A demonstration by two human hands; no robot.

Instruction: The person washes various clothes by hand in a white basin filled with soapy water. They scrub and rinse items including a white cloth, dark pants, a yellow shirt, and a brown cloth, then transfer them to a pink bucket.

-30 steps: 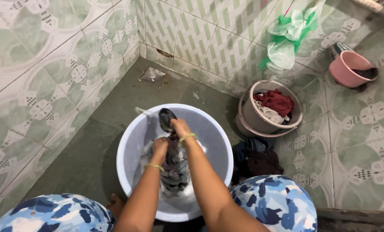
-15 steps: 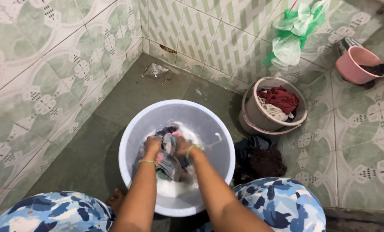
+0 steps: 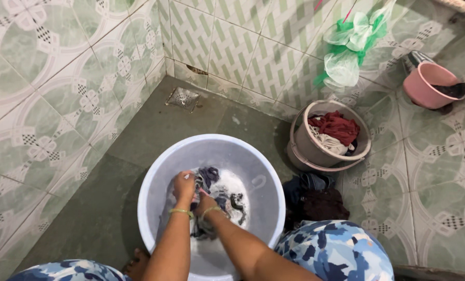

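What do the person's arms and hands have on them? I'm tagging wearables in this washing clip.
Both forearms are bare, with no sleeves in view. The left hand has a thin yellow-green bangle at the wrist, and the right hand wears a matching one. No gloves; rings cannot be made out. Blue, navy and white patterned fabric covers the knees.

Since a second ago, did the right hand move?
Yes. The right hand pulled back from the far side of the pale wash basin toward the person, and now grips the wet cloth just behind the left hand.

Both hands point(image 3: 193, 195) were in the basin point(image 3: 154, 182) on wet clothes point(image 3: 219, 190); a bucket point(image 3: 300, 151) stood to their right, a drain point(image 3: 183, 97) beyond.
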